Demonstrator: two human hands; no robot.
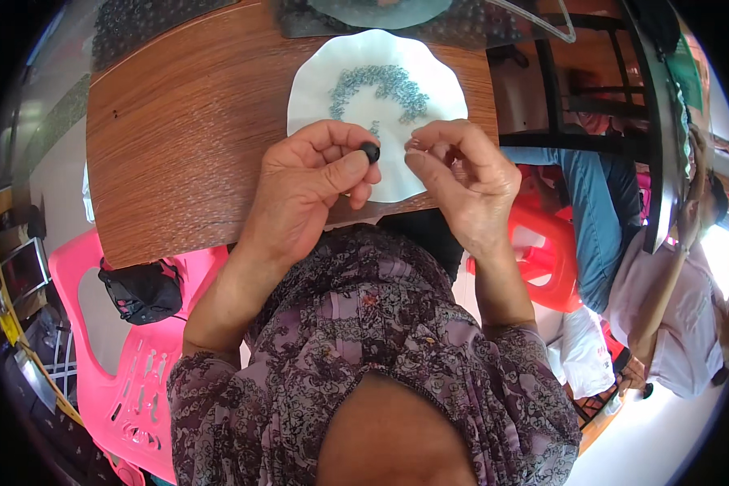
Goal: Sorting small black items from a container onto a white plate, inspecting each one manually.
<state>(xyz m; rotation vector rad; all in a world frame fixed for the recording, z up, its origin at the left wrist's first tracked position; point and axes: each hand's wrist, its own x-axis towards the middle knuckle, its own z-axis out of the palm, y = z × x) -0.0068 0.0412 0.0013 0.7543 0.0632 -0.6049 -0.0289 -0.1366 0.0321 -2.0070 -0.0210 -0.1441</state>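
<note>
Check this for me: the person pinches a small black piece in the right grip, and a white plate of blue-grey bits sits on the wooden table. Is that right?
Not quite: the head view shows the black piece in the left grip, not the right grip. The white plate of blue-grey bits does sit on the wooden table.

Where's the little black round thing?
In the head view, the black round thing is pinched in the left hand, over the near left part of the white plate.
</note>
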